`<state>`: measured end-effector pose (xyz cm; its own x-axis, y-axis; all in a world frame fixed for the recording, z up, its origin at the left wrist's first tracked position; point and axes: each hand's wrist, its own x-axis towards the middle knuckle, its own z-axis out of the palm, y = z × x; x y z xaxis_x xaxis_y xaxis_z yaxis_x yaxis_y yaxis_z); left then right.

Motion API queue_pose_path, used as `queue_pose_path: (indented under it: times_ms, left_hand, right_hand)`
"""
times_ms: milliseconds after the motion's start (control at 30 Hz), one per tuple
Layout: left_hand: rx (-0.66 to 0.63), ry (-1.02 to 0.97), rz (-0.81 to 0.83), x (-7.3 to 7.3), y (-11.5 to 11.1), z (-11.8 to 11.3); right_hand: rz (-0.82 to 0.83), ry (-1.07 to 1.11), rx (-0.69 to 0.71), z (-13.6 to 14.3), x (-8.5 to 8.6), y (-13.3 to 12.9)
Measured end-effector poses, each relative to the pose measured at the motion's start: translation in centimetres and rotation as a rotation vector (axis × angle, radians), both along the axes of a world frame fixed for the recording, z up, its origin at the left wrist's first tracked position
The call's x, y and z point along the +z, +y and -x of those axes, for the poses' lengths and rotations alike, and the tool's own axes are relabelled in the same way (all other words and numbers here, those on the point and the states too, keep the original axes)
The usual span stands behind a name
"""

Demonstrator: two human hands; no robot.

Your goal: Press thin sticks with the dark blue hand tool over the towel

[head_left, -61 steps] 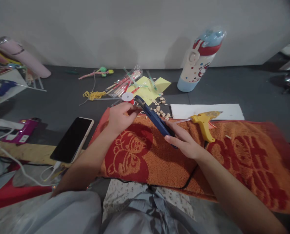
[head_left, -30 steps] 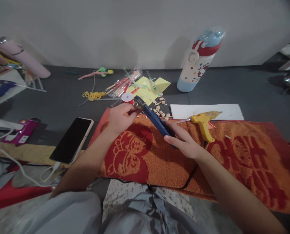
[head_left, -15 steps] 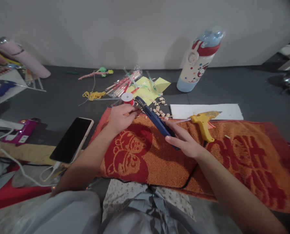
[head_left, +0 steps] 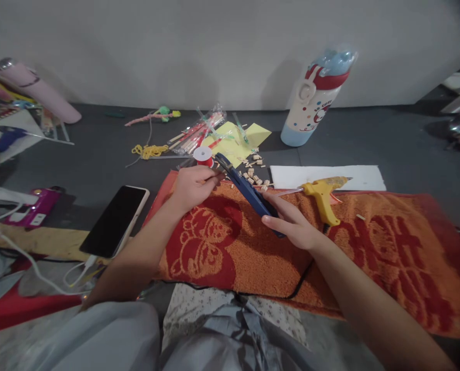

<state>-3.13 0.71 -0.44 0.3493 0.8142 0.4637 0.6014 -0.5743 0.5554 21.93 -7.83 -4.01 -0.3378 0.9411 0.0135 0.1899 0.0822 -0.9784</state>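
My right hand [head_left: 292,219] is wrapped round the rear of a long dark blue tool [head_left: 249,193], which slants up to the left above an orange and red towel [head_left: 268,268]. My left hand [head_left: 196,186] is closed in a pinch beside the tool's front end; what its fingertips hold is too small to make out. Just behind the left hand stands a spool [head_left: 202,154] with a white top and red thread. Small cut wooden pieces [head_left: 253,178] lie scattered past the towel's back edge, close to the tool.
A yellow glue gun [head_left: 323,196] rests on the towel and a white board [head_left: 354,176]. Behind are a bottle [head_left: 311,103], yellow paper [head_left: 259,134] and wrapped sticks [head_left: 199,131]. On the left lie a phone [head_left: 114,221], a purple power strip [head_left: 36,208] and cables.
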Motion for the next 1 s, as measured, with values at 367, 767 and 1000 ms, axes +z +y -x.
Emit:
queue_pose_path:
  times_ms: [367, 767, 1000]
  left_hand:
    - [-0.006, 0.048, -0.126, -0.2, 0.1, 0.2]
    - [0.171, 0.144, -0.327, -0.5, -0.3, -0.7]
    - [-0.044, 0.072, 0.136, 0.3, -3.7, -3.5]
  right_hand:
    - [-0.073, -0.038, 0.015, 0.1, 0.6, 0.2]
    - [-0.093, -0.067, -0.090, 1.0, 0.2, 0.2]
    - [-0.086, 0.017, -0.141, 2.0, 0.1, 0.2]
